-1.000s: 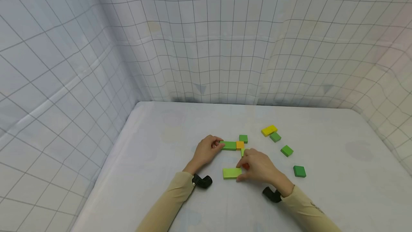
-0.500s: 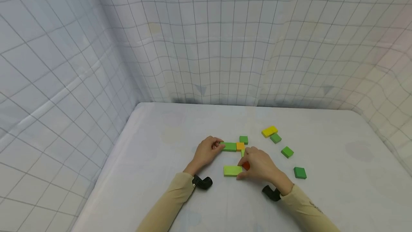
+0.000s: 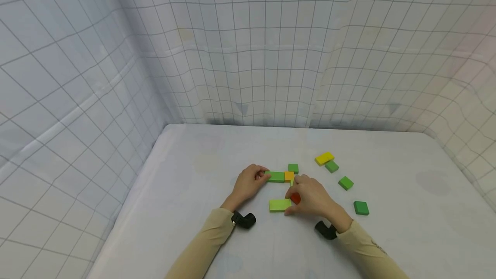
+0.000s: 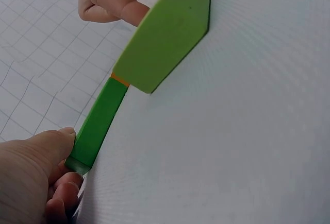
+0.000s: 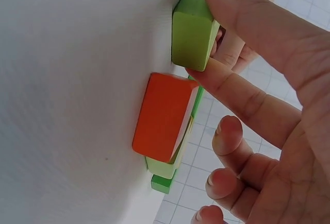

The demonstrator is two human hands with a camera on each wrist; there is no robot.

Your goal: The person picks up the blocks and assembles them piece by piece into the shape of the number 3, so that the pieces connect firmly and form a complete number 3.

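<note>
My left hand (image 3: pixel 248 184) pinches the left end of a green block (image 3: pixel 276 177) between thumb and fingers. The right end of that block meets a small orange block (image 3: pixel 289 176). Closer to me lies a light green oblong block (image 3: pixel 279 205), its right end pinched between the thumb and forefinger of my right hand (image 3: pixel 313 198). A red-orange block (image 5: pixel 164 117) sits beside it, partly under my right hand in the head view. Beyond that is another light green block (image 5: pixel 161 166), mostly hidden by the hand from above.
A small green block (image 3: pixel 293 168) lies behind the orange one. To the right, a yellow block (image 3: pixel 324 158) lies against a green block (image 3: pixel 332 166). Two more green blocks, one lighter (image 3: pixel 345 183) and one darker (image 3: pixel 361 208), lie nearer. Gridded cloth (image 3: pixel 271 55) hangs around the table.
The light green oblong block has slid slightly away from me in the right hand's pinch, mostly in the first half second. My left hand keeps its place on the green block.
</note>
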